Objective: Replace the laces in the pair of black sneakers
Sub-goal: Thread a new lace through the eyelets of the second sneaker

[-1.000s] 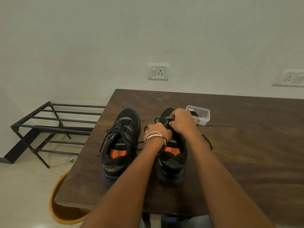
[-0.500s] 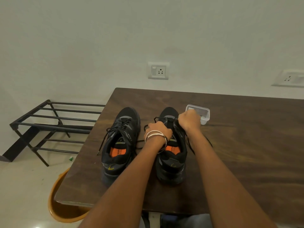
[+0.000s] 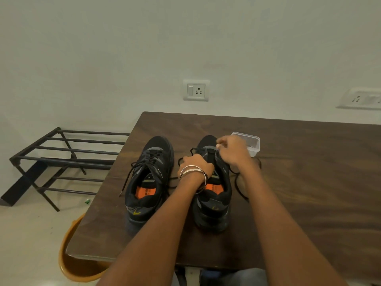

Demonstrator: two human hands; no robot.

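Observation:
Two black sneakers with orange insoles stand side by side on the dark wooden table, toes pointing away from me. The left sneaker is laced, its lace ends hanging loose. My left hand, bangles on the wrist, grips the tongue area of the right sneaker. My right hand pinches the black lace above the right sneaker's front eyelets. Loose loops of that lace lie on the table at both sides of the shoe.
A small clear plastic container sits just behind my right hand. A black metal shoe rack stands on the floor to the left. An orange tub sits under the table's near left corner. Wall sockets are behind.
My right hand has moved from over the shoe's middle to the right and forward, pulling the lace out. My left hand has stayed on the right sneaker.

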